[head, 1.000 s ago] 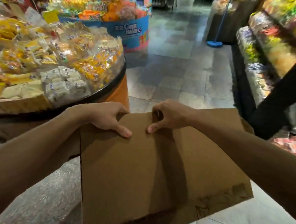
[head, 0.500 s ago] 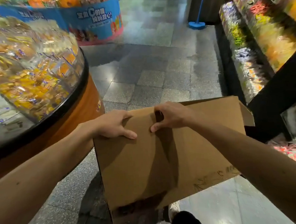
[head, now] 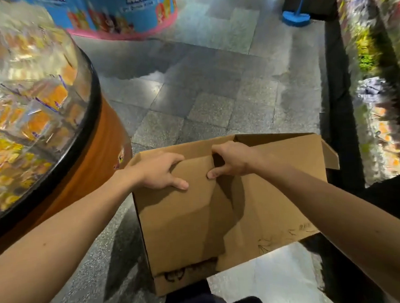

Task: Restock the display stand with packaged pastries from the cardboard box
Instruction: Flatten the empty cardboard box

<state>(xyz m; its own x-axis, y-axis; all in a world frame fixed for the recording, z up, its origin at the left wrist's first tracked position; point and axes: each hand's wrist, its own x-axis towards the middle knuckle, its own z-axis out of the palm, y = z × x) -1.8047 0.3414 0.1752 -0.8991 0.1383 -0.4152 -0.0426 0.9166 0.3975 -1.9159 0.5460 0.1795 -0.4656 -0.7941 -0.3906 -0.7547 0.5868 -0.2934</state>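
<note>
Low in front of the person, a cardboard box (head: 187, 222) sits between both arms; the left hand (head: 160, 172) grips its top flap, fingers curled over the edge and thumb on the near face, while the right hand (head: 232, 161) hooks its fingers into the gap beside that flap. Just left of the box stands the round display stand (head: 95, 143), heaped with packaged pastries (head: 39, 102). Farther off across the tiled floor (head: 214, 92) are a blue round stand (head: 125, 15) and a blue broom head (head: 296, 19).

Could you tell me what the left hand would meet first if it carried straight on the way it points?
Probably the right hand, gripping the same cardboard box flap just beyond the left hand; depth is uncertain.
</note>
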